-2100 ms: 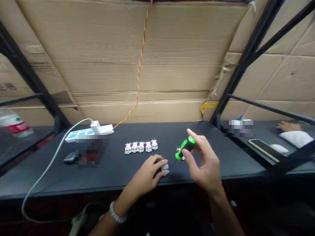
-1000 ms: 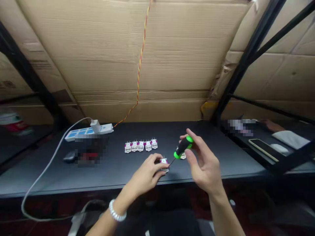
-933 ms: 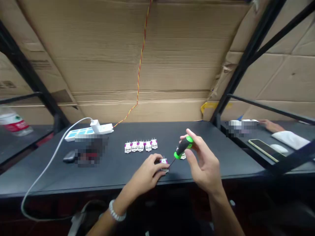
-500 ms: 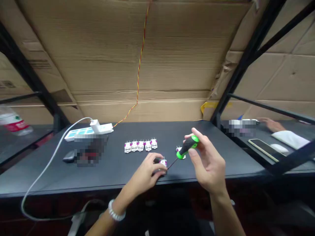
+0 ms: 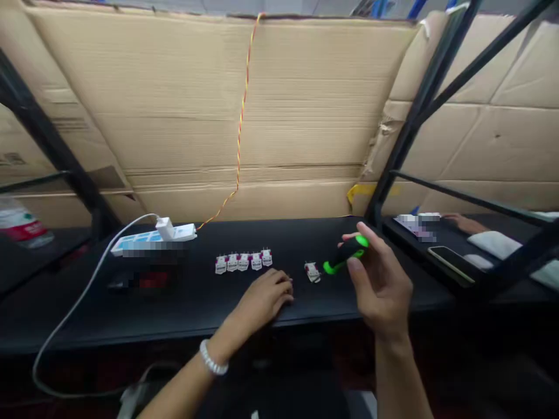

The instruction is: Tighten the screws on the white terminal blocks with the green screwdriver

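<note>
My right hand (image 5: 384, 285) is closed round a black-and-green screwdriver (image 5: 347, 254), held tilted with its shaft pointing down to the left. Near its lower end, a small white-and-purple part (image 5: 312, 272) with thin pins lies on the black table. I cannot tell whether the tip touches it. My left hand (image 5: 266, 294) rests near the table's front edge, its fingers curled inward; whatever is under them is hidden. Several similar white-and-purple parts (image 5: 243, 262) stand in a row just beyond that hand.
A white power strip (image 5: 152, 237) with a plugged-in charger and looping white cable sits at the left. Cardboard (image 5: 305, 116) walls the back, with a twisted red-yellow wire (image 5: 240, 139) hanging. On the right, beyond a black frame (image 5: 395, 151), are a phone (image 5: 450, 265) and another person's arm.
The screwdriver has moved right, away from my left hand, towards the lone part. The part seen at my left fingers is now out of sight. The camera view has tilted up.
</note>
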The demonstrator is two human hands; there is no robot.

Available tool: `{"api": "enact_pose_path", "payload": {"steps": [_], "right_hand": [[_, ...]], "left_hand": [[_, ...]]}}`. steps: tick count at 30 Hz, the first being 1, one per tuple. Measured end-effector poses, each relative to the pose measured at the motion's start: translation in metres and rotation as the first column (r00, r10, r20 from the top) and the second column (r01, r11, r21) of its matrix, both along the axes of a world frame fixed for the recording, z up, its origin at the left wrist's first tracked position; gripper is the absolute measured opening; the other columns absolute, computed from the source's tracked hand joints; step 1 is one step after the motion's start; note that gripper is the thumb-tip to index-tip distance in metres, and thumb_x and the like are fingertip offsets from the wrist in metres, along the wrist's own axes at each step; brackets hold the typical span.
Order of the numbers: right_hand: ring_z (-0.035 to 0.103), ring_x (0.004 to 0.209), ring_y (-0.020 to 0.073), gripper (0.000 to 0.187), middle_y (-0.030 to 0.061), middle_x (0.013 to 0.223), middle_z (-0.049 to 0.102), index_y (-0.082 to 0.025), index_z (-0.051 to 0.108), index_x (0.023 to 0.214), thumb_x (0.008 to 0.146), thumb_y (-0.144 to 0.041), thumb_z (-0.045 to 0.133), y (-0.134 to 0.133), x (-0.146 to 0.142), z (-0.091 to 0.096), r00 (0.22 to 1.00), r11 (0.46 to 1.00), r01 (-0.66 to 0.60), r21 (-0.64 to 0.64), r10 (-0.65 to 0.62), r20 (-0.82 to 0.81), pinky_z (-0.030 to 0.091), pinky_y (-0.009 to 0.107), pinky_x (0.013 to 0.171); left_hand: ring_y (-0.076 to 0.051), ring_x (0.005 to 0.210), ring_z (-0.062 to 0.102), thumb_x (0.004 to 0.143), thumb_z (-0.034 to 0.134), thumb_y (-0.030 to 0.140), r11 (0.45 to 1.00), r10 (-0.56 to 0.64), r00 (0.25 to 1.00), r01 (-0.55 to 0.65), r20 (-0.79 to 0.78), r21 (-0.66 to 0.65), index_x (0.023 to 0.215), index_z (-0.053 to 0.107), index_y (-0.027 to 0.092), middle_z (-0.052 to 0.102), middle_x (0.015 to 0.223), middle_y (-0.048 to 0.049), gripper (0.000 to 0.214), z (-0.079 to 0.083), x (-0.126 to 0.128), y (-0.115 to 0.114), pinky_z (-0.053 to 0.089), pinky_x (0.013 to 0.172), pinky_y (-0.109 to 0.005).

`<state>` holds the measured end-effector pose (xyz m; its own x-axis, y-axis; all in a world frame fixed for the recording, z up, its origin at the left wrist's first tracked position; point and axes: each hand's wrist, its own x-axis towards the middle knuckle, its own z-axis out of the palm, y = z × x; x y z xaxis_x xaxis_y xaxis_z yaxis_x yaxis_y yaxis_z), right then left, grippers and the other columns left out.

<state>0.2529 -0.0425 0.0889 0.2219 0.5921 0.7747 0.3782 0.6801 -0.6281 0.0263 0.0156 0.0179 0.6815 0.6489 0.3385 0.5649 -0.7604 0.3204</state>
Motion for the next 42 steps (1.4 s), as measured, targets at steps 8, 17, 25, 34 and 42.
{"api": "enact_pose_path", "payload": {"steps": [8, 17, 25, 34, 42], "right_hand": [[0.073, 0.117, 0.0277, 0.053, 0.0127, 0.131, 0.072, -0.024, 0.060, 0.154, 0.101, -0.027, 0.067, -0.003, 0.014, 0.005, 0.998, 0.998, 0.059, 0.032, -0.058, -0.028, 0.064, 0.046, 0.102], [0.074, 0.113, 0.0258, 0.051, 0.0115, 0.131, 0.072, -0.027, 0.061, 0.151, 0.101, -0.027, 0.069, -0.004, 0.023, 0.006, 0.995, 0.996, 0.076, 0.054, -0.072, -0.065, 0.064, 0.044, 0.100], [0.074, 0.115, 0.0262, 0.049, 0.0119, 0.130, 0.073, -0.026, 0.063, 0.148, 0.100, -0.026, 0.070, -0.006, 0.027, 0.007, 0.995, 0.995, 0.076, 0.062, -0.071, -0.075, 0.065, 0.043, 0.098], [0.074, 0.115, 0.0283, 0.049, 0.0137, 0.130, 0.072, -0.023, 0.063, 0.147, 0.099, -0.028, 0.070, -0.003, 0.029, 0.005, 0.994, 0.994, 0.100, 0.053, -0.099, -0.036, 0.066, 0.047, 0.100], [0.074, 0.115, 0.0271, 0.050, 0.0134, 0.130, 0.073, -0.023, 0.065, 0.145, 0.097, -0.027, 0.074, -0.001, 0.029, 0.004, 0.993, 0.993, 0.103, 0.052, -0.100, -0.062, 0.064, 0.047, 0.103]], "left_hand": [[-0.027, 0.097, 0.065, 0.102, 0.066, 0.024, 0.995, 0.093, 0.973, -0.087, -0.209, 0.037, 0.092, 0.072, 0.018, 0.069, 0.101, -0.0088, 0.014, 0.030, 0.020, 0.014, 0.054, 0.083, -0.037], [-0.027, 0.098, 0.070, 0.097, 0.070, 0.030, 0.934, 0.300, 0.950, -0.310, -0.082, -0.179, 0.088, 0.081, 0.019, 0.076, 0.099, -0.0100, 0.018, 0.032, 0.044, 0.046, 0.053, 0.089, -0.036], [-0.024, 0.080, 0.074, 0.094, 0.075, 0.034, 0.891, 0.332, 0.933, -0.359, -0.139, -0.278, 0.080, 0.083, 0.018, 0.080, 0.081, -0.0089, 0.022, 0.027, 0.061, 0.067, 0.052, 0.074, -0.030], [-0.025, 0.089, 0.074, 0.099, 0.065, 0.033, 0.906, 0.315, 0.944, -0.329, -0.093, -0.266, 0.088, 0.083, 0.017, 0.081, 0.092, -0.0108, 0.027, 0.032, 0.051, 0.062, 0.054, 0.084, -0.032], [-0.025, 0.115, 0.070, 0.096, 0.067, 0.020, 0.967, 0.050, 0.998, -0.038, 0.044, -0.250, 0.116, 0.078, 0.021, 0.074, 0.123, -0.0085, 0.023, 0.038, -0.003, 0.025, 0.054, 0.109, -0.040]]}}
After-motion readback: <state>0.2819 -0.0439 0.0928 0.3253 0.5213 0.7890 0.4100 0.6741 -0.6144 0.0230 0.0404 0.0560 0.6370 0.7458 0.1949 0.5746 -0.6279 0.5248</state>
